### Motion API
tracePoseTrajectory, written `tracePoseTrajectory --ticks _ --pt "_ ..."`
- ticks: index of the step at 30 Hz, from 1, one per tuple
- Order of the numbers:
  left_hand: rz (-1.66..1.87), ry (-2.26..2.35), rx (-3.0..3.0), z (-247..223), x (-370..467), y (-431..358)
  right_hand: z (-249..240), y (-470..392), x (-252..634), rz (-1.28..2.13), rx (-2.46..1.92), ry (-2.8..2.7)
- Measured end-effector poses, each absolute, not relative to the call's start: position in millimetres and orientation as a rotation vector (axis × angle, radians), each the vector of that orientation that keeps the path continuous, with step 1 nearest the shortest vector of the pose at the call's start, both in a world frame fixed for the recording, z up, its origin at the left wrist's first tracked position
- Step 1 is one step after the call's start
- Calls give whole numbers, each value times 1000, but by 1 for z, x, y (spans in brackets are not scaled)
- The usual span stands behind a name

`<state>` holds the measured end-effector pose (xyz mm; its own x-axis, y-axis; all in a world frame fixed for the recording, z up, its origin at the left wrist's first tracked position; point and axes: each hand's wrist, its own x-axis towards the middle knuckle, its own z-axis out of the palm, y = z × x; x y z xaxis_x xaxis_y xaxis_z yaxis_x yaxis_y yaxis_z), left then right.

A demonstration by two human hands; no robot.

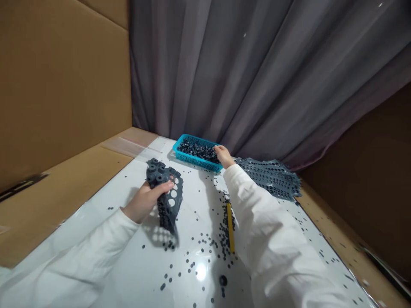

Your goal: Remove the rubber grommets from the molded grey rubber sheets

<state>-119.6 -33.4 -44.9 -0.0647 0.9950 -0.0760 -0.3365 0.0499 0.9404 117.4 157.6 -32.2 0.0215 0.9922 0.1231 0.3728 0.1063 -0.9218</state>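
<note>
Matt, rubbery grey perforated sheet (177, 194); turquoise plastic basket (198, 163); glossy white tabletop (128, 265); folded cloth curtain (199, 68).

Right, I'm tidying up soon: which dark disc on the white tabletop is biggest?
The wide black disc on the person's side of the yellow strip; the other scattered discs are much smaller.

Left hand: our left hand (146, 200) grips a dark perforated sheet (175, 194), thumb on top, above the white table (128, 269).
Right hand: our right hand (224, 155) is at the right end of the blue basket (195, 161), over its small dark pieces (199, 149).
Yellow strip: the yellow strip (230, 229) lies among scattered black discs (205, 241).
Right side: we see more perforated sheets (272, 176) beside our right sleeve (272, 226).
</note>
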Motion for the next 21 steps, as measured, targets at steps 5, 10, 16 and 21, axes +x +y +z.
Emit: tracePoseTrajectory --ticks 5,10,16,21 --pt "1241 1170 1098 -56 -119 -34 -18 182 119 848 -1482 -1485" --pt "1284 1198 1361 -52 -116 -41 -10 130 102 1013 -1399 -1577" --pt "1212 1058 1637 -49 -115 -45 -17 13 74 1556 -936 -1565" --pt "941 544 1216 -46 -118 -41 -25 -23 70 1165 -777 -1379"
